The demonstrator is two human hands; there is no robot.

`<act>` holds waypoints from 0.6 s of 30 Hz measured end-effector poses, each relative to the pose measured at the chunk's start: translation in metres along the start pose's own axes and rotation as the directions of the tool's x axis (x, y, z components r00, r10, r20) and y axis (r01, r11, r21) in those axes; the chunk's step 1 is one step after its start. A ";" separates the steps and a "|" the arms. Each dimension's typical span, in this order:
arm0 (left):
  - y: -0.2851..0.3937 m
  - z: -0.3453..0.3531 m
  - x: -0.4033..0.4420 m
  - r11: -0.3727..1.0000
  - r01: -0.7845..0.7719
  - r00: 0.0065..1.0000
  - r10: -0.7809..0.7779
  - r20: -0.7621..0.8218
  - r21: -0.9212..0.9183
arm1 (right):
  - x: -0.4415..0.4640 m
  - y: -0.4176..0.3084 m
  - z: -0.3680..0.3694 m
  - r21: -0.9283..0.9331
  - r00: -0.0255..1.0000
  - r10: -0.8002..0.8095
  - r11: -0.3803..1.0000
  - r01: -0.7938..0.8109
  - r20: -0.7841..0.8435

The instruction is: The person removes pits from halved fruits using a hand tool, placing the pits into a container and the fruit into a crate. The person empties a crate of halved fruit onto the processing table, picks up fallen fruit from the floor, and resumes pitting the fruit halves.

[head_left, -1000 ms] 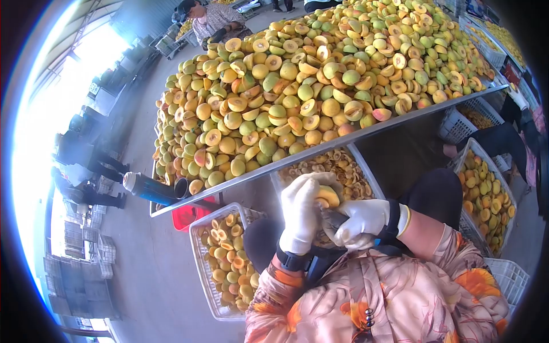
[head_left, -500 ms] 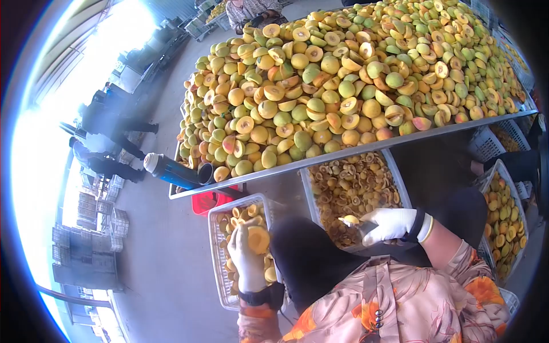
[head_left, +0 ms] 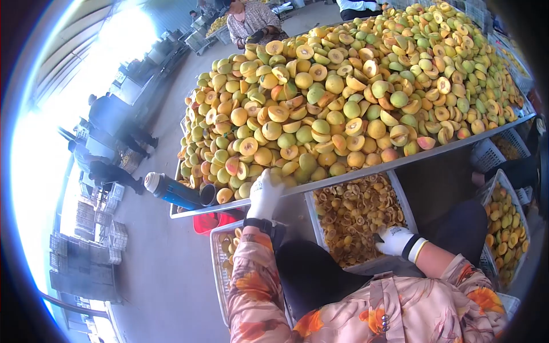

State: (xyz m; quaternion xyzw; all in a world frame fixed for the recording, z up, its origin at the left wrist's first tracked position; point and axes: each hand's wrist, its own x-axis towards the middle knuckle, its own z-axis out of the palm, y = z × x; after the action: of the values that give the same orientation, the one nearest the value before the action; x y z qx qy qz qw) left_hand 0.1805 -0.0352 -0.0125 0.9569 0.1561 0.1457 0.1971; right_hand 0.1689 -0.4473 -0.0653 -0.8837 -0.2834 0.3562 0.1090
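My left hand [head_left: 265, 197], in a white glove, reaches over the table's metal rim [head_left: 320, 186] and touches the near edge of the heaped halved yellow-green fruit [head_left: 320, 123]. Its fingertips blur against the fruit, so its grip is unclear. Lower right, my right hand [head_left: 396, 240], also white-gloved, is closed around a small dark tool [head_left: 378, 238]. It hovers by the right side of a crate of scooped-out fruit pieces [head_left: 354, 214]. A white crate [head_left: 218, 257] of fruit halves stands below my left forearm, partly covered by the sleeve.
A blue flask [head_left: 174, 190] and a dark cup [head_left: 208, 195] lie at the table's left corner, above a red container [head_left: 207, 223]. Another fruit crate [head_left: 506, 228] stands at right. One person [head_left: 254, 23] works across the table; others stand at far left.
My left hand has gone from the left crate, where it held a fruit half, up to the pile. My right hand has moved slightly down; the pale piece at its tool is gone.
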 end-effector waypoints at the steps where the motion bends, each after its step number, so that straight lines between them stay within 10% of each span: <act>1: 0.007 0.001 0.004 1.000 0.028 0.999 -0.028 0.026 0.005 | -0.002 -0.001 -0.003 0.034 0.998 -0.020 0.999 0.022 -0.062; 5: 0.062 -0.030 -0.022 0.961 -0.122 0.992 0.107 -0.071 -0.250 | -0.004 -0.011 -0.025 0.481 0.960 -0.100 0.849 0.218 -0.260; 8: 0.116 -0.050 -0.072 0.905 -0.398 0.915 0.381 -0.133 -0.151 | -0.033 -0.041 -0.063 0.948 0.975 -0.118 0.239 0.211 -0.187; 12: 0.172 -0.050 -0.122 0.672 -0.740 0.658 0.728 -0.195 0.013 | -0.058 -0.072 -0.080 0.953 0.943 -0.160 0.031 0.302 -0.293; 16: 0.188 -0.049 -0.159 0.690 -0.664 0.747 0.619 -0.243 -0.287 | -0.084 -0.066 -0.074 0.923 0.911 -0.175 0.023 0.383 -0.374; 18: 0.204 -0.051 -0.172 0.460 -0.293 0.937 0.314 -0.155 -0.838 | -0.096 -0.066 -0.076 0.895 0.897 -0.159 0.115 0.431 -0.412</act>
State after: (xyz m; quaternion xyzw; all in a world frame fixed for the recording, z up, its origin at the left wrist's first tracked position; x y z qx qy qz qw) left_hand 0.0566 -0.2577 0.0811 0.7505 -0.1097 0.2253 0.6115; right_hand 0.1373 -0.4484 0.0704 -0.5654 -0.1482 0.3264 0.7428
